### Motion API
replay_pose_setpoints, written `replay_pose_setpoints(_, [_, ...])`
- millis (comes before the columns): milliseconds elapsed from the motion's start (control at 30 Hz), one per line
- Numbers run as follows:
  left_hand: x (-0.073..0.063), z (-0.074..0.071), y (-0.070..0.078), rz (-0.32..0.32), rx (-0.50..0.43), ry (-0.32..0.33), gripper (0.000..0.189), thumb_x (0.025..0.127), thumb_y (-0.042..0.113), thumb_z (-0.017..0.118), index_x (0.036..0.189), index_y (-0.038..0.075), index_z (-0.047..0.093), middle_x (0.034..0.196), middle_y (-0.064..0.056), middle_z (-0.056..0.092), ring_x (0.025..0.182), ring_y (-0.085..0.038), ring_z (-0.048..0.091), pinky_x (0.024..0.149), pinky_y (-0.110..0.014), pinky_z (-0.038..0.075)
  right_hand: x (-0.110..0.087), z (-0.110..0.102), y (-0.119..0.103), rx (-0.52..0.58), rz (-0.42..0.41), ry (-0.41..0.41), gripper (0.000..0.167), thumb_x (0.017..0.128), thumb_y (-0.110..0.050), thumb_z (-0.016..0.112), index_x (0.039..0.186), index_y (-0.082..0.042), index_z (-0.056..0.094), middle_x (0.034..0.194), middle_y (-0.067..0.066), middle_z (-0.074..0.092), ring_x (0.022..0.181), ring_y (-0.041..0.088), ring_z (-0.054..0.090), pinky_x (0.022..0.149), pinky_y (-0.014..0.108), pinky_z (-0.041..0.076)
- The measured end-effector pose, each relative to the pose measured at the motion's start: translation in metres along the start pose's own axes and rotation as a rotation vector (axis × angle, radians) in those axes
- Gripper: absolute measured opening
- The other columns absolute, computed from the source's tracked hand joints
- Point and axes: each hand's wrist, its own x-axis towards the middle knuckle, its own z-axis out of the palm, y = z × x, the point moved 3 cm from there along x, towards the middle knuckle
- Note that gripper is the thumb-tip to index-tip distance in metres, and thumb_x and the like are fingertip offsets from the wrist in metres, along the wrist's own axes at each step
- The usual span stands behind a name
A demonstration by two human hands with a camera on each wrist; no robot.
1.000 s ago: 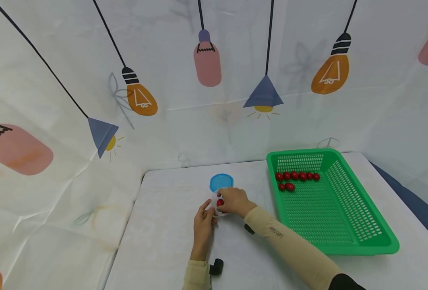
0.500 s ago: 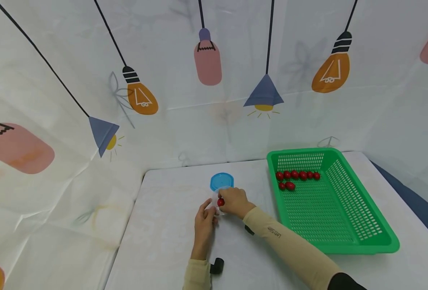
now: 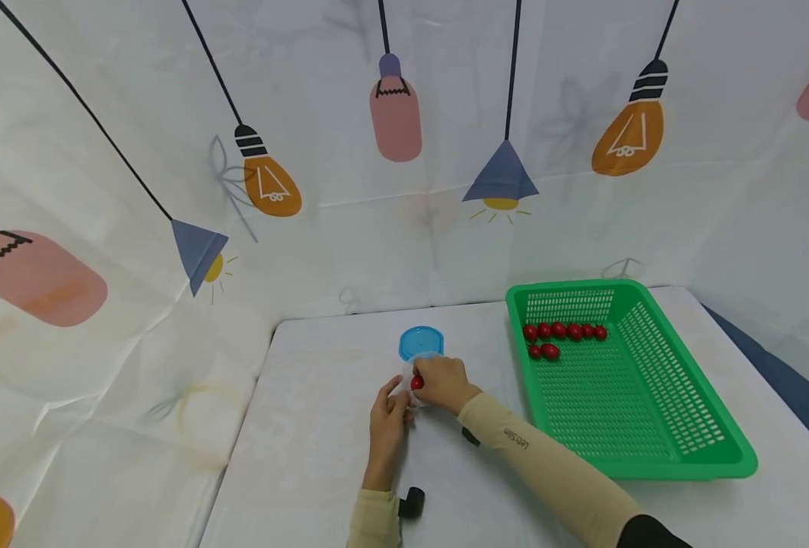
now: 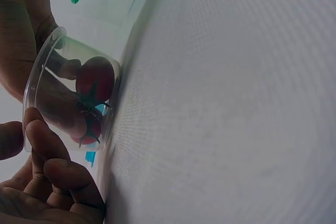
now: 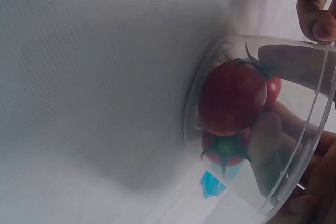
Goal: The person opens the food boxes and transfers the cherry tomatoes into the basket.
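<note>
A clear plastic cup stands on the white table, with red cherry tomatoes with green stems at its bottom. My left hand is at the near side of the cup, pinching its rim between thumb and finger in the left wrist view. From the right, my right hand reaches into the cup, its thumb and fingers around a cherry tomato. Just beyond the cup lies a round blue lid. The hands hide much of the cup in the head view.
A green plastic basket stands at the right of the table, holding several cherry tomatoes in its far left corner. Behind the white table hangs a pale cloth wall printed with lamps.
My right hand has sunk very slightly at the cup with the cherry tomato. My left hand stays at the cup, and the basket and lid have not moved.
</note>
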Motion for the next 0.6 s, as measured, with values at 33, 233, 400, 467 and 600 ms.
replay_pose_setpoints(33, [-0.001, 0.0, 0.004, -0.001, 0.001, -0.006, 0.042, 0.105, 0.012, 0.053, 0.145, -0.002, 0.048, 0.099, -0.028, 0.066, 0.078, -0.038, 0.058, 0.068, -0.03, 0.05, 0.0, 0.0, 0.0, -0.003, -0.004, 0.005, 0.027, 0.084, -0.031, 0.081, 0.1, -0.013, 0.068, 0.083, -0.001, 0.068, 0.075, 0.016, 0.062, 0.068, 0.039, 0.055])
replay_pose_setpoints(233, [-0.001, 0.0, 0.005, -0.005, -0.001, 0.0, 0.042, 0.105, 0.012, 0.054, 0.145, -0.001, 0.049, 0.098, -0.025, 0.067, 0.079, -0.039, 0.059, 0.07, -0.031, 0.051, 0.001, -0.001, 0.0, 0.004, 0.006, -0.008, 0.029, 0.083, -0.03, 0.082, 0.102, -0.014, 0.068, 0.086, 0.0, 0.069, 0.077, 0.017, 0.063, 0.071, 0.041, 0.056])
replay_pose_setpoints(400, [0.002, 0.0, -0.01, 0.006, 0.017, 0.032, 0.043, 0.105, 0.02, 0.056, 0.145, 0.004, 0.05, 0.095, -0.016, 0.068, 0.074, -0.024, 0.058, 0.067, -0.025, 0.049, 0.001, -0.002, -0.001, 0.021, 0.021, -0.029, 0.031, 0.082, -0.03, 0.083, 0.104, -0.014, 0.068, 0.087, -0.001, 0.069, 0.078, 0.017, 0.062, 0.072, 0.041, 0.055])
replay_pose_setpoints(467, [0.003, 0.0, -0.012, 0.014, 0.022, 0.036, 0.044, 0.105, 0.022, 0.056, 0.145, 0.004, 0.05, 0.095, -0.015, 0.068, 0.073, -0.022, 0.058, 0.067, -0.025, 0.049, 0.001, -0.002, -0.001, 0.032, 0.028, -0.035, 0.031, 0.082, -0.03, 0.083, 0.104, -0.015, 0.068, 0.087, -0.001, 0.068, 0.077, 0.017, 0.061, 0.071, 0.041, 0.054])
replay_pose_setpoints(600, [0.003, 0.0, -0.013, 0.005, 0.018, 0.038, 0.044, 0.105, 0.022, 0.056, 0.145, 0.004, 0.051, 0.095, -0.015, 0.068, 0.074, -0.021, 0.057, 0.067, -0.024, 0.048, 0.002, -0.003, -0.001, 0.049, 0.043, -0.052, 0.031, 0.082, -0.031, 0.082, 0.106, -0.015, 0.069, 0.089, -0.001, 0.069, 0.077, 0.016, 0.06, 0.072, 0.041, 0.054])
